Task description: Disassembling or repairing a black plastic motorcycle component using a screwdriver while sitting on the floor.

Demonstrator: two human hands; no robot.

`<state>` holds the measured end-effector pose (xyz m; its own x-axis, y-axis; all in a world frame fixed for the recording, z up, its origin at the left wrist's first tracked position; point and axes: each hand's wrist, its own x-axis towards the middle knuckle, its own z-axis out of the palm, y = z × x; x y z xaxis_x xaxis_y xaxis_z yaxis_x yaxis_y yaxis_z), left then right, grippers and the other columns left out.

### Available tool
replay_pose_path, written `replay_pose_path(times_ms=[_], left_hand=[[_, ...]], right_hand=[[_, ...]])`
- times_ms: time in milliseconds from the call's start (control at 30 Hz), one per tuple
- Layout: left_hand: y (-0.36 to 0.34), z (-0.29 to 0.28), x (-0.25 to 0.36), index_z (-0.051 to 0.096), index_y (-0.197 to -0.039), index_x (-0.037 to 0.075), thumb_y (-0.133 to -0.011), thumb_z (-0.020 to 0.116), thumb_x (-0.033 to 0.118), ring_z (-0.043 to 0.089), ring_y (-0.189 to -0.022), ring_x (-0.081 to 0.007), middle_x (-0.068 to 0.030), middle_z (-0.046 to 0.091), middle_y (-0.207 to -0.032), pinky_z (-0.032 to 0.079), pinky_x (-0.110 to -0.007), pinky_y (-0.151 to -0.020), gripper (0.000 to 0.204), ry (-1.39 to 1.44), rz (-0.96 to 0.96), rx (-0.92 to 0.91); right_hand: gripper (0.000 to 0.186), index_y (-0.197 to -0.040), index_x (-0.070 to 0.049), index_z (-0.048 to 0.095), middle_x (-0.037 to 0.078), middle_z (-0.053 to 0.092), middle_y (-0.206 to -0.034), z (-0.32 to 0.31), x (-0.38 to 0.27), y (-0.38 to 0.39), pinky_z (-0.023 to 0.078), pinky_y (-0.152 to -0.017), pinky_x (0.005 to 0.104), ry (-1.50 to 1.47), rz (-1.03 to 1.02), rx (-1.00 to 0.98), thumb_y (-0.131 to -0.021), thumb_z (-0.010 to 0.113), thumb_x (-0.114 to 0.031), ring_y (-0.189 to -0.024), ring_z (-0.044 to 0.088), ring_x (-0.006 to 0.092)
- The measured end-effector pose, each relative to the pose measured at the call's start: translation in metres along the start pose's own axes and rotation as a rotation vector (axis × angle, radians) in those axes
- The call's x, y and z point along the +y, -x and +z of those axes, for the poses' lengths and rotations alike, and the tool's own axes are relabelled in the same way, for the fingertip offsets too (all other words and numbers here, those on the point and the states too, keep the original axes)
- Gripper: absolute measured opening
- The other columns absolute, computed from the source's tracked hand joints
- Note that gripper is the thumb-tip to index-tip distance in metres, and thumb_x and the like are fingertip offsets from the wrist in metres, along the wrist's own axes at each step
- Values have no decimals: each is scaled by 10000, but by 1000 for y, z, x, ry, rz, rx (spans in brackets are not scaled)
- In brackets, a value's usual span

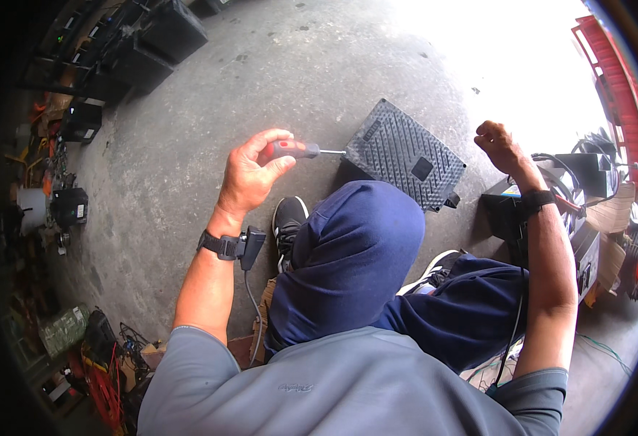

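Observation:
My left hand (249, 176) grips a screwdriver (290, 150) with a red and grey handle. Its metal shaft points right, and the tip meets or nearly meets the left edge of a black ribbed box (399, 145). This box stands tilted on the floor beyond my bent knee, which covers part of its near side. To the right of the box, apart from it, my right hand (504, 151) is raised with its fingers curled in. Whatever those fingers hold, if anything, is too small to make out.
Black battery-like boxes (511, 211) with cables and cardboard (611, 211) crowd the right. Large black cases (148, 54) stand at the far left, with cluttered shelving below them. Red wires (104, 392) lie at the lower left. A red gate (613, 73) rises at the far right.

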<state>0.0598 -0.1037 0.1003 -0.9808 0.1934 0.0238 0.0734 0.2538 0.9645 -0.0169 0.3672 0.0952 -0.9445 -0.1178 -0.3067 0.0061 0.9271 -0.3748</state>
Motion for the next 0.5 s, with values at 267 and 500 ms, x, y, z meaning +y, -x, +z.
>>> replay_pose_path(times_ms=[267,500], left_hand=[[1,1,-7,609,-1209,23,-856,699,-48,668,-1037,-157,-109,724,-1087,521,-278,-913,372,0,-12,8],[2,5,-7,617,-1196,24,-848,705,-42,674,-1017,-152,-96,728,-1081,527,-284,-908,365,-17,-46,4]], right_hand=[[244,-1059,-36,643,168,673,-992,0,2,-1,525,-816,385,-7,-2,17,-912,655,-230,-941,664,277],[255,-1070,-35,646,171,673,-989,-2,-3,3,525,-817,386,-24,24,8,-913,653,-236,-942,664,281]])
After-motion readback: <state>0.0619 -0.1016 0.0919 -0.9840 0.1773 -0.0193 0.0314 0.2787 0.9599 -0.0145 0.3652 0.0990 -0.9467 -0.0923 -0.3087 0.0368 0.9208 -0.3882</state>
